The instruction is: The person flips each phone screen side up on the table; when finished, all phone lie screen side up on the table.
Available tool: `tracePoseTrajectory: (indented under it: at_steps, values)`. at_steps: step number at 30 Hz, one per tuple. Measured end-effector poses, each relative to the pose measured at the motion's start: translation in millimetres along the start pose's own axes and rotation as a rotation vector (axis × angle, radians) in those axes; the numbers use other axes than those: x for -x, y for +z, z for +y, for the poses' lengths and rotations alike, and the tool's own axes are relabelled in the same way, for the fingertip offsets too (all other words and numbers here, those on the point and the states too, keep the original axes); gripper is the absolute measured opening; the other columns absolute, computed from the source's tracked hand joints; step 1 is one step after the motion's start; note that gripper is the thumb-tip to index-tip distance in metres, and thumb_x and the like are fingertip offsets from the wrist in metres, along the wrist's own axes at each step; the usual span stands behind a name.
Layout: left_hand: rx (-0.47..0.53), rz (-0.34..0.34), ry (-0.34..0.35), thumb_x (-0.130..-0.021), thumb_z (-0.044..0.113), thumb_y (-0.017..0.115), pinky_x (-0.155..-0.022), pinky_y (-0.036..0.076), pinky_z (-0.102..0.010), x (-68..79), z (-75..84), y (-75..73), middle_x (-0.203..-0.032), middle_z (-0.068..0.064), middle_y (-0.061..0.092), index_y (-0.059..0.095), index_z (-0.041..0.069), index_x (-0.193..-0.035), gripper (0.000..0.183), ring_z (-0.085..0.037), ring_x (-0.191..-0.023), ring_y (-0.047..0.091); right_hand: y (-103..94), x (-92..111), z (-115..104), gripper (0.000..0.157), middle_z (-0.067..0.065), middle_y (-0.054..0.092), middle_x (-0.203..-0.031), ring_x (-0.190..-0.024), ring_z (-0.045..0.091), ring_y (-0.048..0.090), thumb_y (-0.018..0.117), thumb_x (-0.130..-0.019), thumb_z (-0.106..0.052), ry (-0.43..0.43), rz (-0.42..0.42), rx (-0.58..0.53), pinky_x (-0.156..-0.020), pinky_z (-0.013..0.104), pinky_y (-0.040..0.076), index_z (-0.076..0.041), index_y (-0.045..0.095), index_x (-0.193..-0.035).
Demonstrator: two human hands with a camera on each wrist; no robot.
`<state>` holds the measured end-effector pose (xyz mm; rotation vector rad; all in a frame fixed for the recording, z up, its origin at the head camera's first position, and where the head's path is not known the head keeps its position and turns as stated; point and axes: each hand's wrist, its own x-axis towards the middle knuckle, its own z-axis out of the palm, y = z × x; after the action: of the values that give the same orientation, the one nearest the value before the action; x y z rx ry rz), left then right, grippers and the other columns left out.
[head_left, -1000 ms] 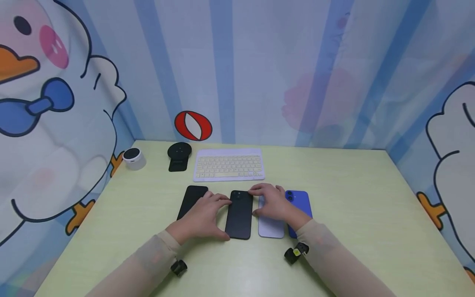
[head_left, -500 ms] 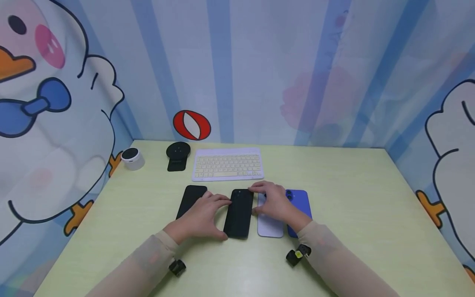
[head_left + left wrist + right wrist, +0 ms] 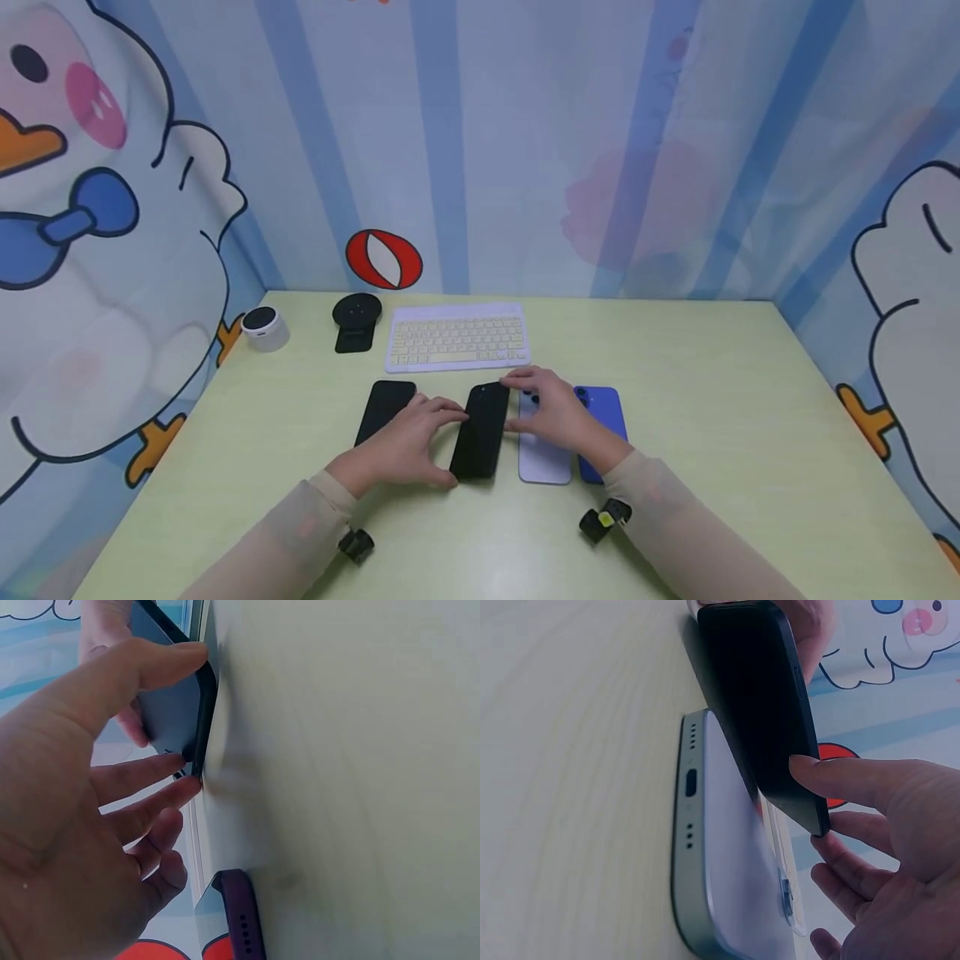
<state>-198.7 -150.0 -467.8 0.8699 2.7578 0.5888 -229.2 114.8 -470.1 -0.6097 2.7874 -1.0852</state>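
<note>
Both hands hold a black smartphone in the middle of a row of phones. Its right edge is tipped up off the table. My left hand grips its left side, thumb at the near corner and fingers farther up; the left wrist view shows that thumb on the edge. My right hand pinches the far right part, and in the right wrist view its thumb lies against the phone's dark face. A lilac phone lies partly under my right hand.
Another black phone lies left, partly hidden by the left hand. A blue phone lies right of the lilac one. Behind stand a keyboard, a black round-topped stand and a small white cylinder. A curtain hangs at the table's back.
The middle black phone, nearly flat a second ago with its camera side showing grey, is now tipped with its right edge raised and leans leftward. The hands have shifted only slightly.
</note>
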Motion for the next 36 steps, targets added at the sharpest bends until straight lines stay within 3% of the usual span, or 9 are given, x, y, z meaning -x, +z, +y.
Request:
tracePoseTrajectory:
  at_steps: [8,16,22,27,36]
  values:
    - [0.042,0.000,0.022,-0.072,0.039,0.091,-0.102,0.044,-0.042,-1.0,0.4,-0.8,-0.149,-0.002,0.056,0.060,0.015,-0.144,0.082,-0.020,-0.121,0.044,-3.1,0.1,-2.2,0.066,0.009,0.057,-0.149,-0.140,0.037,0.051,0.089,-0.082,-0.021,-0.023,0.019,-0.025,-0.111,0.055,0.045,-0.012,0.064,-0.142]
    - [0.145,0.006,0.023,-0.071,0.036,0.094,-0.099,0.044,-0.041,1.6,0.8,0.0,-0.148,0.000,0.058,0.058,0.017,-0.145,0.085,-0.018,-0.117,0.044,-2.4,-0.7,-6.8,0.066,0.009,0.059,-0.147,-0.140,0.037,0.051,0.089,-0.082,-0.019,-0.045,0.032,-0.090,-0.112,0.056,0.043,-0.012,0.063,-0.143]
    - [0.222,0.023,0.015,-0.071,0.035,0.094,-0.092,0.044,-0.037,4.0,-2.0,0.3,-0.139,0.005,0.061,0.055,0.022,-0.147,0.086,-0.016,-0.111,0.045,0.7,-1.1,-11.1,0.068,0.008,0.056,-0.151,-0.143,0.036,0.048,0.089,-0.083,-0.023,-0.045,0.041,-0.135,-0.112,0.056,0.043,-0.014,0.062,-0.145]
    - [0.254,0.040,0.013,-0.073,0.036,0.094,-0.096,0.045,-0.040,4.7,-2.7,-3.3,-0.141,0.006,0.059,0.054,0.027,-0.148,0.085,-0.017,-0.114,0.047,2.0,-1.8,-15.8,0.071,0.006,0.053,-0.155,-0.147,0.034,0.044,0.089,-0.082,-0.026,-0.028,0.041,-0.170,-0.115,0.057,0.039,-0.018,0.060,-0.147]
    - [0.282,0.053,0.019,-0.076,0.035,0.092,-0.090,0.045,-0.039,9.2,-2.4,-10.8,-0.144,0.004,0.057,0.051,0.031,-0.149,0.084,-0.022,-0.116,0.048,8.8,-6.3,-19.3,0.074,0.011,0.053,-0.154,-0.146,0.037,0.044,0.090,-0.080,-0.027,-0.093,0.062,-0.147,-0.115,0.058,0.039,-0.015,0.060,-0.147]
